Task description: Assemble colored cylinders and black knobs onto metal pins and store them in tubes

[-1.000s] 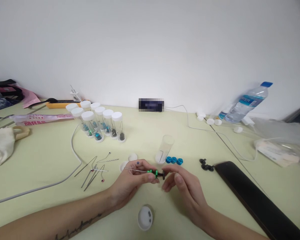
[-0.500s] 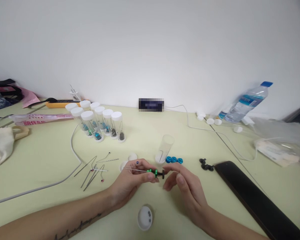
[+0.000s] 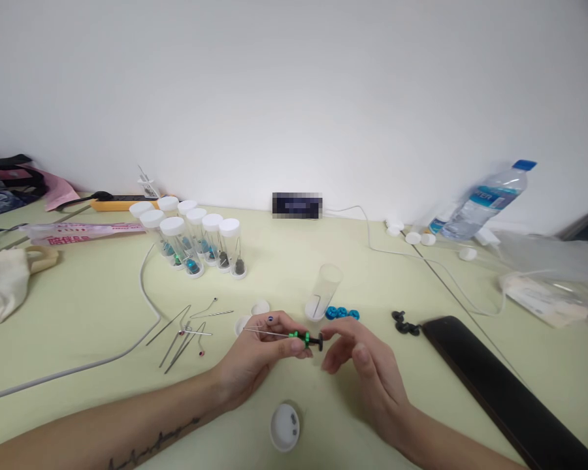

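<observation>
Table and wall: a pale green table top (image 3: 284, 251) meets a plain white wall (image 3: 294, 98).
Left hand: the left hand (image 3: 252, 356) pinches a small green and black part (image 3: 306, 340) between its thumb and fingers, low in the middle of the view, above the table.
Thin rod: a thin, straight silver metal rod (image 3: 264, 333) runs from the green end back over the left hand.
Right hand: the right hand (image 3: 372, 365) grips nothing; its fingers are curled and apart. One fingertip is right by the black round end; I cannot tell if it touches.
Near the hands: a round white cap with small grey bits (image 3: 284, 427) sits in front. Behind stands a clear tube with a white bottom (image 3: 329, 281), a bent wire inside, just beside three shiny blue round pieces (image 3: 342, 314).
Left side: bent thin metal wires (image 3: 181, 343) lie in a loose pile. Farther back stand clear tubes with white lids (image 3: 181, 235).
Right side: small black round pieces (image 3: 406, 324) lie near a long flat black thing (image 3: 500, 391). A clear water bottle with a blue cap (image 3: 494, 196) leans by the wall.
</observation>
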{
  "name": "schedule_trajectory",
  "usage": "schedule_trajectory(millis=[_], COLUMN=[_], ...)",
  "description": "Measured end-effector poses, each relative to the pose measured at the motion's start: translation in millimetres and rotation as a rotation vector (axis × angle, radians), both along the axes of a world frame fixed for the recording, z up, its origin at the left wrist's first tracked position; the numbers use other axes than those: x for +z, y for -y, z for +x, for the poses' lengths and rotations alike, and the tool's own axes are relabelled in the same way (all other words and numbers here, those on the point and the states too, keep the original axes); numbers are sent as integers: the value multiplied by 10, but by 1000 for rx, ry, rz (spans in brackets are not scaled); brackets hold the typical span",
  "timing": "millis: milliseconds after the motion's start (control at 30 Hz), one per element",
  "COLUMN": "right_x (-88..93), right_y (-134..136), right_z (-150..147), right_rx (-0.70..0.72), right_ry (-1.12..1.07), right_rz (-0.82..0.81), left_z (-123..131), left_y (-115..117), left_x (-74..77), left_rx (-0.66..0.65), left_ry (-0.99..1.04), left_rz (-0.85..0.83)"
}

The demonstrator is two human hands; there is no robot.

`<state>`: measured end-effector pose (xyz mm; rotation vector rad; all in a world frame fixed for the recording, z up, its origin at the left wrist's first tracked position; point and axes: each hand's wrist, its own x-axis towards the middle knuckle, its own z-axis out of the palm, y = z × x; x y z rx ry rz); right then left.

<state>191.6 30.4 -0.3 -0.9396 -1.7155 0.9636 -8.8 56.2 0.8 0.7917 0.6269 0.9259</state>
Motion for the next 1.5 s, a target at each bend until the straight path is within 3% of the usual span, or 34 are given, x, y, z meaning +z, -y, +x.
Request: schedule_trajectory(millis=[1500], right_x=[-27], right_y=[10], right_z=[-24], right_rx=[14], right_ry=[10], right_rz=[-38], left_z=[-10], left_y=[8], left_x=[-14], left_rx=[-7], left_ry=[11], left_rz=[9])
